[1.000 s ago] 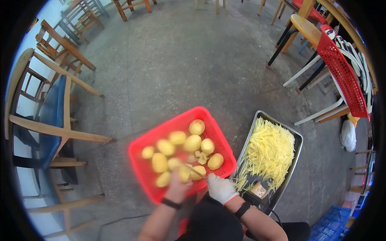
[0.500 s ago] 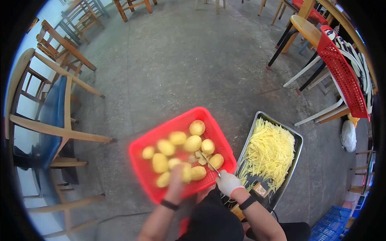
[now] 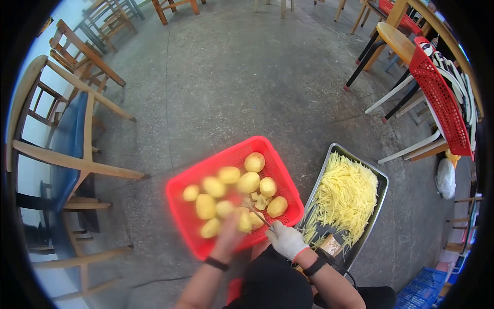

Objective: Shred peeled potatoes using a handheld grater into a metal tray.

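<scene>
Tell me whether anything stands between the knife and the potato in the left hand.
Nothing visible blocks the knife in the right hand from the potato in the left hand; another potato shows beside the knife.

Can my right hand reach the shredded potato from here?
Probably yes: the shredded potato lies uncovered in the tray beside the right hand, though that hand grips a bladed tool.

Left hand [image 3: 229, 236] blurred, possibly holding potato [image 3: 245, 221]; blue crate [image 3: 423, 289] cut off below.
</scene>
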A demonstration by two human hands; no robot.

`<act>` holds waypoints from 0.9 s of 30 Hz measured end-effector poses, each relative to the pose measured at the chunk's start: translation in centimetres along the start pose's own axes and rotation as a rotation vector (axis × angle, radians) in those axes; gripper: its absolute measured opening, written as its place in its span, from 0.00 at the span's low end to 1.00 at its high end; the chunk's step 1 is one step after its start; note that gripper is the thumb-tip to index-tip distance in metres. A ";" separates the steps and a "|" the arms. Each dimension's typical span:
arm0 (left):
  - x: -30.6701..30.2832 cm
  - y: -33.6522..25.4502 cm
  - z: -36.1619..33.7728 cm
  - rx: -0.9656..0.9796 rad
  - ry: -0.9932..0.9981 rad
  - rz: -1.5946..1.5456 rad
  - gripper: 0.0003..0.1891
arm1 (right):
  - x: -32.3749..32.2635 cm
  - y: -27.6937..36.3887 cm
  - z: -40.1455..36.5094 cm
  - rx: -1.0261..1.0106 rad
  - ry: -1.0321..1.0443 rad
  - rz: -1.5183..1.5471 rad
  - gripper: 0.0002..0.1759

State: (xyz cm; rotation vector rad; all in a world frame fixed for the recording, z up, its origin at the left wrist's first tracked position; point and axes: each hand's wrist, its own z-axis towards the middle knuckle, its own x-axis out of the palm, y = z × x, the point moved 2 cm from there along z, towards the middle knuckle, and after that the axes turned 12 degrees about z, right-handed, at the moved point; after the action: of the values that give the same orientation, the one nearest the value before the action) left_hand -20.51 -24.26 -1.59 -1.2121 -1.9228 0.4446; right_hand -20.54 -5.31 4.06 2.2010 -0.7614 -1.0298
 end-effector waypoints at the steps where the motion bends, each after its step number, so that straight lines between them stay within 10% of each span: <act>1: 1.2 -0.7 -0.6 -0.045 0.076 -0.237 0.17 | 0.1 0.2 -0.1 -0.014 -0.002 -0.008 0.19; 10: 1.4 -1.8 -1.2 0.068 0.056 0.328 0.18 | -1.3 1.6 -1.0 -0.196 -0.063 -0.287 0.13; 27: 2.4 -3.2 -2.6 -0.063 0.140 0.418 0.14 | 0.6 -0.7 0.7 -0.069 -0.085 -0.515 0.07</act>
State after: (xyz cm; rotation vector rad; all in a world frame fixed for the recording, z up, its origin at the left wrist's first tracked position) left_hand -20.93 -24.05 3.14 -1.6501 -1.5739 0.5017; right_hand -20.62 -5.40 2.90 2.3590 -0.1811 -1.3758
